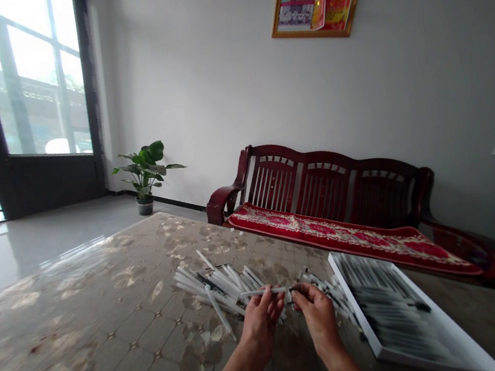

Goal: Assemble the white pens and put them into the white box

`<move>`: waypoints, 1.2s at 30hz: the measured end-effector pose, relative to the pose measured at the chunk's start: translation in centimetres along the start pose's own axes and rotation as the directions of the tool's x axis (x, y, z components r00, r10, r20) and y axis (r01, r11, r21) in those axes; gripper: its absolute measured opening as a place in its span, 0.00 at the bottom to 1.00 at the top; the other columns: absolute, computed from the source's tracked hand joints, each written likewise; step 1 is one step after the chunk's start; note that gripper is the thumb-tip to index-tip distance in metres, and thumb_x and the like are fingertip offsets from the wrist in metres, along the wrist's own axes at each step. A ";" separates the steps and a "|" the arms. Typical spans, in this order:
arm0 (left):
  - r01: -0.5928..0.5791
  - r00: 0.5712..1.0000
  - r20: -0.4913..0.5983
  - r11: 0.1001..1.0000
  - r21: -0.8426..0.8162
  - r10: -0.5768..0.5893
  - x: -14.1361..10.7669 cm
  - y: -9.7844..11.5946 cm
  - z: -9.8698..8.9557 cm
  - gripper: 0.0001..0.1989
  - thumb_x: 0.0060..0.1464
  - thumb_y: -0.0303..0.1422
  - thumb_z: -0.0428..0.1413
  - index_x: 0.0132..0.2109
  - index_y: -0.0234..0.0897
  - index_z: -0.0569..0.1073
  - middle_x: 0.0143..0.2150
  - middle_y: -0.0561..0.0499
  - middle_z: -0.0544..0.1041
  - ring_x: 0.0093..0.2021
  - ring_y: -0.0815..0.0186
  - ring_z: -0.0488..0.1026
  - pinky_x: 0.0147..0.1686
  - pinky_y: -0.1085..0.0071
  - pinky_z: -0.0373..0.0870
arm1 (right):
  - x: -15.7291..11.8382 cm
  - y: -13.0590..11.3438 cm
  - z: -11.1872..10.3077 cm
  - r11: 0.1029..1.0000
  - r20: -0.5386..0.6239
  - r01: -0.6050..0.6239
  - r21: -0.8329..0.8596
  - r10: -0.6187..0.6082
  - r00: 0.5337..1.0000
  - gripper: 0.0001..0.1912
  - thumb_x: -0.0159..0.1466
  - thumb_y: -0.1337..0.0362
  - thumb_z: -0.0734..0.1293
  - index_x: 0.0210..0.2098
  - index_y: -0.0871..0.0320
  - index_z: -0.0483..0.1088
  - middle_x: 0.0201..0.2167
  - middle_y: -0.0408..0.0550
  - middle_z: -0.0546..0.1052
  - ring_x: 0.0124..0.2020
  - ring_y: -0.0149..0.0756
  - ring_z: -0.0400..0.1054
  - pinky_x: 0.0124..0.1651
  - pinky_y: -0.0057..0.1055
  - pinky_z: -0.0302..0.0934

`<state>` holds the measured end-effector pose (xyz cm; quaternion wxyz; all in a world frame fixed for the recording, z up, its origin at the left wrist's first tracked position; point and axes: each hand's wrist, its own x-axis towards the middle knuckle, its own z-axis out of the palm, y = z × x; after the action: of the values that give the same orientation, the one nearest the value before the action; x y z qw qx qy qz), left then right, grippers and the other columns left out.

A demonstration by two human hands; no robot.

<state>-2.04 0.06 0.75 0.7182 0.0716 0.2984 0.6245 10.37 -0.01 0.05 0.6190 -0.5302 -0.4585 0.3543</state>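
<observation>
- Left hand (261, 325) raised just above the table, fingers pinching a white tube (262, 292) that runs level across the grip.
- Right hand (319, 317) close beside it, fingertips closed on a small dark piece (293, 290), too small to identify. The hands stay apart, with the tube's end almost at the right fingertips.
- Main pile (216, 288) of loose white tubes, some with dark parts, lying crossed on the table, just behind and left of the hands.
- Small pile (332, 296) of similar pieces beyond the right hand, beside the tray.
- Tray (354, 300), white-rimmed, right of the right hand, packed with slim dark-and-white pieces (393, 306) in close rows.
- Table (88, 331) under a glossy cover printed with tiles and flowers.
- Beyond the table: a wooden bench (320, 181) with a red cushion (328, 235), a potted plant (146, 169), a framed picture (318, 2) on the wall, and a glass door (34, 80).
</observation>
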 end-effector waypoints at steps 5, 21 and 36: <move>-0.006 1.000 0.009 0.999 0.034 0.006 -0.1 -0.2 -0.2 0.04 0.59 0.22 0.55 0.35 0.33 0.70 0.28 0.48 0.79 0.28 0.69 0.80 0.28 0.78 0.77 | -0.3 0.1 0.3 0.999 0.004 0.037 -0.003 -0.037 0.999 0.14 0.49 0.55 0.72 0.30 0.59 0.77 0.27 0.49 0.80 0.28 0.38 0.71 0.30 0.30 0.65; 0.000 1.000 -0.004 0.998 0.063 0.001 -0.2 -0.2 -0.2 0.04 0.58 0.22 0.57 0.35 0.32 0.70 0.27 0.47 0.78 0.28 0.68 0.80 0.28 0.78 0.77 | -0.2 0.5 0.1 0.999 -0.032 0.040 0.005 -0.040 0.999 0.15 0.48 0.55 0.72 0.30 0.59 0.77 0.28 0.49 0.80 0.31 0.41 0.74 0.33 0.32 0.67; -0.027 0.999 0.041 0.993 0.117 0.022 -0.2 -0.5 -0.6 0.04 0.55 0.23 0.60 0.33 0.32 0.72 0.27 0.48 0.79 0.27 0.69 0.79 0.29 0.77 0.77 | -0.6 0.9 -0.6 0.929 0.044 0.220 -0.298 -0.217 0.975 0.15 0.57 0.50 0.67 0.33 0.56 0.76 0.30 0.50 0.80 0.33 0.42 0.73 0.37 0.33 0.65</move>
<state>-1.91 -0.36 0.10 0.7107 0.1294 0.3195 0.6132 10.77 -0.53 -1.00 0.5642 -0.5622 -0.5662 0.2120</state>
